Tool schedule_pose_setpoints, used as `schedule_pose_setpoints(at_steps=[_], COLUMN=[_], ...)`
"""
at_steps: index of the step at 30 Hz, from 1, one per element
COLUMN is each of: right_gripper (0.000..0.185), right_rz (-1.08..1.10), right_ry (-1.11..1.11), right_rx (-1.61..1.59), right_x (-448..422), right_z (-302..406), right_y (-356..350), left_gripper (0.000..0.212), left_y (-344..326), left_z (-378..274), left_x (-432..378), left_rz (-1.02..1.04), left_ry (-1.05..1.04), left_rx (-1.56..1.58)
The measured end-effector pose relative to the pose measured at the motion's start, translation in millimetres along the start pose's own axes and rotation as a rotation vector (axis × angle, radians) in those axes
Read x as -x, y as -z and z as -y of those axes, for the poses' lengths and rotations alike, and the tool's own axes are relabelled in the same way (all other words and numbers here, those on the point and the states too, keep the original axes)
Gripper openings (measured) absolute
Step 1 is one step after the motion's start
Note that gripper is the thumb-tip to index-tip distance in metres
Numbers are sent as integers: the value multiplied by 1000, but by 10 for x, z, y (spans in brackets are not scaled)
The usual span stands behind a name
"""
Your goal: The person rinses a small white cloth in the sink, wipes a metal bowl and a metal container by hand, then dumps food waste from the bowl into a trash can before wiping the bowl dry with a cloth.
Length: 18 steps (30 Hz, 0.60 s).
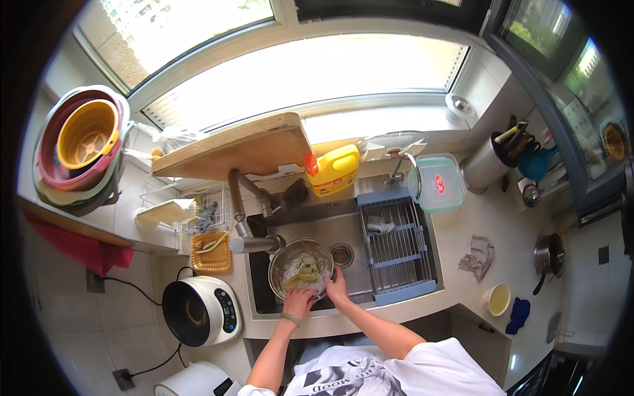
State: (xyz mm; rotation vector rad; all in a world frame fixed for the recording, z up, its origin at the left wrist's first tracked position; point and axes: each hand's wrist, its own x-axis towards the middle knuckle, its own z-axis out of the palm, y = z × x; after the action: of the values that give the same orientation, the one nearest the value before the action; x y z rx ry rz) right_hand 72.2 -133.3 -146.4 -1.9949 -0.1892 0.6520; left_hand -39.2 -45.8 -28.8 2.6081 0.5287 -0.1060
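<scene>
A round metal bowl (275, 261) stands in the left part of the stainless-steel sink (317, 225), beneath the faucet (257, 244). Inside it are pale yellow-green food pieces (303, 275) amid whitish, bubbly liquid. My left hand (298, 303), with a bangle on its wrist, lies over the bowl's near rim; its fingertips reach inside and are partly hidden. My right hand (338, 288) grips the right side of the rim, thumb and fingers along the edge. Right of the bowl, the drain (342, 255) shows in the sink floor.
A drying rack (396, 247) with a crumpled whitish item spans the sink's right side. Behind stand a yellow jug (334, 171) and a wooden board (237, 153). A rice cooker (200, 311) and an amber tray (211, 252) sit left; a cloth (478, 257) and a cup (498, 299) right.
</scene>
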Motion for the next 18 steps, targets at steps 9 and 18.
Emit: schedule_pose_setpoints(at_steps=[9,18], right_gripper=[41,23], right_rz=[473,186], right_ry=[-89,462], right_rx=[205,492], right_x=[-72,87], right_z=[-226,4], right_y=[425,884], left_gripper=[23,18], left_y=[-689,-1096], left_z=[941,429], left_x=[-135,-1163], left_rz=[270,219], left_ry=[232,154], left_rx=[-203,250])
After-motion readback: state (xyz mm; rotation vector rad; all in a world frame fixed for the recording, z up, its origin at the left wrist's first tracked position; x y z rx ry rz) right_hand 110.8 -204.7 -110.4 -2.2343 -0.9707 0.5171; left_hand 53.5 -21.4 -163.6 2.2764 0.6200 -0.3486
